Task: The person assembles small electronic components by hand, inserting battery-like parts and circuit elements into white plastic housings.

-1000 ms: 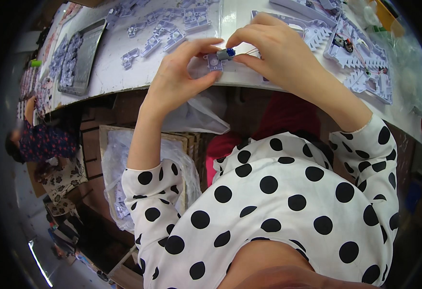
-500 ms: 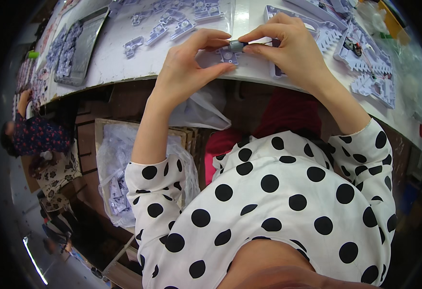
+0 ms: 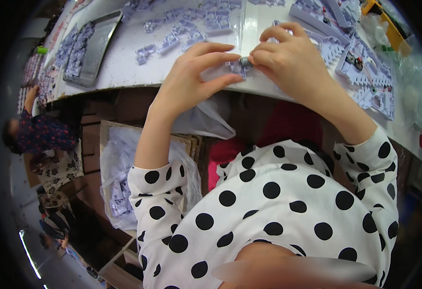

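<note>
A small grey metal cylinder (image 3: 244,61) is pinched by the right hand (image 3: 288,62) at the near table edge. The pale lilac moulded plastic piece (image 3: 232,67) is gripped by the left hand (image 3: 196,72) and is best kept steady and square.

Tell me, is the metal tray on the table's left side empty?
No, the metal tray holds a heap of pale purple plastic parts along its left half.

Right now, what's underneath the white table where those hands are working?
Under the white table hangs a clear plastic bag. Lower down, a cardboard box lined with plastic holds pale purple parts. The person's spotted blouse covers whatever lies further right.
</note>
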`<state>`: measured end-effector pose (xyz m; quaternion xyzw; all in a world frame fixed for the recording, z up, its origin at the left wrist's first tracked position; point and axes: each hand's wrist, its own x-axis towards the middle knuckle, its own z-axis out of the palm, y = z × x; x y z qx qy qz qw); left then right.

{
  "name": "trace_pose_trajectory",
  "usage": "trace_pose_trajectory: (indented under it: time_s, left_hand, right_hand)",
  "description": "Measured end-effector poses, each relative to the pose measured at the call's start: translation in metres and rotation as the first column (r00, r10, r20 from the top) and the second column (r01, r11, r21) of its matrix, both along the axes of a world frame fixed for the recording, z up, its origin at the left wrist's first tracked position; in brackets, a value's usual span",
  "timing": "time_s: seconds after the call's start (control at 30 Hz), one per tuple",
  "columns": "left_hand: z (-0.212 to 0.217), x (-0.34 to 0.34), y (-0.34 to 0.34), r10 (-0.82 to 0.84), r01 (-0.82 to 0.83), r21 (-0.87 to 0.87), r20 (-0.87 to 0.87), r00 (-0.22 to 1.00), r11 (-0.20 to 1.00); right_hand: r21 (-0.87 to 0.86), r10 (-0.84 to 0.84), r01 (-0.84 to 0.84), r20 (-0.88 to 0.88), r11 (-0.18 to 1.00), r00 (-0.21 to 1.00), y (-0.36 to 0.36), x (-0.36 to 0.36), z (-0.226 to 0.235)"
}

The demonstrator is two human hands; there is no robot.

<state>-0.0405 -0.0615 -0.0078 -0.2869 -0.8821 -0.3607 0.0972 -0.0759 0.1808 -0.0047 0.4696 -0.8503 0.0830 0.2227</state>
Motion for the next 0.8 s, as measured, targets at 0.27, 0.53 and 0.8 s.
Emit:
trace_pose_trajectory:
  time_s: [0.27, 0.53, 0.8]
  left_hand:
    - [0.007, -0.042, -0.030, 0.279, -0.297, -0.036, -0.251, 0.927, 0.954]
    - [0.014, -0.063, -0.023, 0.254, -0.335, -0.173, -0.369, 0.894, 0.926]
    - [0.028, -0.150, -0.109, 0.594, -0.612, -0.032, -0.202, 0.778, 0.790]
  right_hand:
    - [-0.064, -0.019, 0.019, 0.003, 0.998, 1.000, 0.001, 0.001, -0.004]
    - [-0.110, -0.028, 0.025, -0.019, 0.994, 0.999, -0.004, 0.001, -0.005]
    - [-0.117, -0.039, 0.040, 0.012, 0.992, 0.999, -0.001, 0.002, -0.010]
